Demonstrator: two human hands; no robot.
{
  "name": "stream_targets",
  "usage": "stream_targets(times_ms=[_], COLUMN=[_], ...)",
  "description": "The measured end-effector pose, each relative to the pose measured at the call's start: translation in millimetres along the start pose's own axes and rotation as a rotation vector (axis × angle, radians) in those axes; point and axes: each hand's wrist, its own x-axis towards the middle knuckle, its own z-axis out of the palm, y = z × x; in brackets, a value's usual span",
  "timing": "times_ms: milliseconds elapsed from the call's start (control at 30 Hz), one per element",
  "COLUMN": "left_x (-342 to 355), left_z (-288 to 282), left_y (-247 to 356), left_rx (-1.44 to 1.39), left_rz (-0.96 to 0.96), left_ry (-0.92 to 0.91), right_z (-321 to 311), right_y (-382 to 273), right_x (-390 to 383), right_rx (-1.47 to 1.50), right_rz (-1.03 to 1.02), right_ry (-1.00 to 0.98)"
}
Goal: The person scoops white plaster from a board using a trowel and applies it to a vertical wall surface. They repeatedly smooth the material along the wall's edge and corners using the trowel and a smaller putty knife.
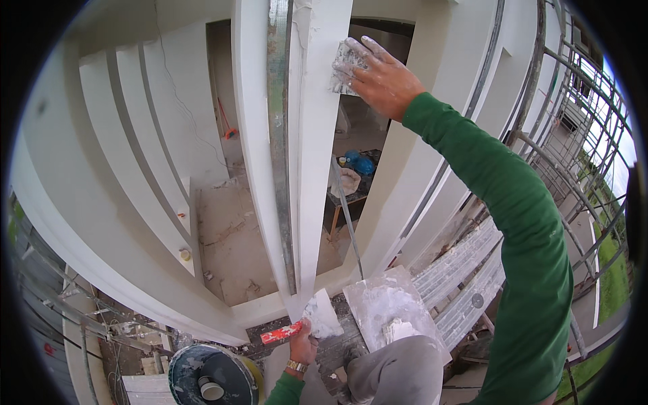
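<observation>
My right hand is raised against a white post, its fingers spread over a flat, plaster-smeared scraper at the post's right edge. Low in the middle, my left hand grips a trowel by its red handle. White plaster coats part of the wide trowel blade, which points up toward the foot of the post. To the right of it lies a square board bearing wet white plaster. A metal strip runs along the groove left of the post.
A dark bucket with a white cup inside stands at lower left. Metal planks and scaffold poles line the right side. A thin rod leans in the opening, before a table with a blue item.
</observation>
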Motion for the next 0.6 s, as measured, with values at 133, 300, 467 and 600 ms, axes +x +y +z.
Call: stream_targets(times_ms=[133,300,467,600], left_x=[28.3,10.1,-3.2,-0.7], left_z=[-18.3,-20.4,-43.6,-26.9], left_y=[-12.2,-38.4,-19.3,-22.8], left_rx=[0.099,0.063,0.088,0.066], left_rz=[-0.019,-0.232,-0.246,-0.376], left_ry=[0.033,0.012,0.058,0.038], right_z=[-10.1,4.8,-56.1,-83.3], right_y=[-109.0,-343.9,-480.2,-521.6], right_x=[-122.7,-400.8,-540.2,-583.4], right_rx=[0.579,1.553,1.235,1.052], right_rz=[0.352,1.64,1.287,0.798], right_ry=[-0.026,-0.763,-1.155,-1.159])
